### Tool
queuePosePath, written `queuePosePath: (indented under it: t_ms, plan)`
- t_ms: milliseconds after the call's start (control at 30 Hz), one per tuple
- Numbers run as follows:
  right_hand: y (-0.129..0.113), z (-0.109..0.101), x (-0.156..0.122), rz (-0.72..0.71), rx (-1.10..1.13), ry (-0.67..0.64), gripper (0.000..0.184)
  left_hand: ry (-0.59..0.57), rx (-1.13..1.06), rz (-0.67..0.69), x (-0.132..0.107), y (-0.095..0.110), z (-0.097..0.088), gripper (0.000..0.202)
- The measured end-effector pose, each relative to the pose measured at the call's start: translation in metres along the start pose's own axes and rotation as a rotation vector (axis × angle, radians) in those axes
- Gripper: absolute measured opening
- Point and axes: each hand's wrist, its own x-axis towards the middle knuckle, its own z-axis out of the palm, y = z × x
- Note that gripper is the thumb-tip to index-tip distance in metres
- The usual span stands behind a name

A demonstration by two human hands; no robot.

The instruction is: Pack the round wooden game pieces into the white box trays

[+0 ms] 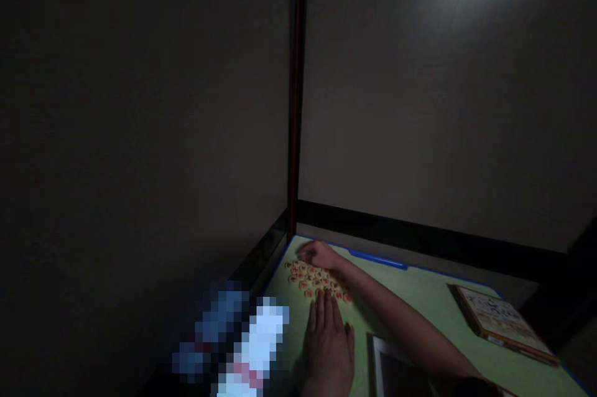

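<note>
In a dim room, a cluster of several small round game pieces (317,280) with red marks lies on a green table (420,303). My left hand (328,347) lies flat on the table, fingers stretched out, fingertips at the near edge of the pieces. My right hand (318,255) reaches across to the far corner of the cluster, fingers curled down onto the pieces there; whether it grips one I cannot make out.
A flat wooden game box (506,322) lies at the right of the table. A white-rimmed tray or board (389,369) sits by my right forearm. Walls meet at a dark red corner post (296,104). A blurred-out patch (233,341) is at the lower left.
</note>
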Motion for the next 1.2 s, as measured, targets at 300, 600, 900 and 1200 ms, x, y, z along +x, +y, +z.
queuePosePath:
  t_ms: [300, 600, 900, 1200]
  plan:
    - [0.023, -0.019, -0.026, 0.269, -0.09, -0.005, 0.025, 0.018, 0.058, 0.026, 0.005, -0.009, -0.002, 0.059]
    - [0.02, -0.029, -0.042, 0.368, -0.124, -0.026, 0.027, 0.049, 0.111, 0.018, 0.009, -0.014, -0.005, 0.056]
    - [0.018, -0.039, -0.084, 0.534, -0.155, -0.016, 0.019, 0.065, 0.025, 0.112, 0.009, 0.002, -0.046, 0.035]
    - [-0.003, -0.04, -0.109, 0.489, -0.159, -0.038, 0.02, -0.223, -0.034, 0.064, 0.004, 0.01, -0.058, 0.029]
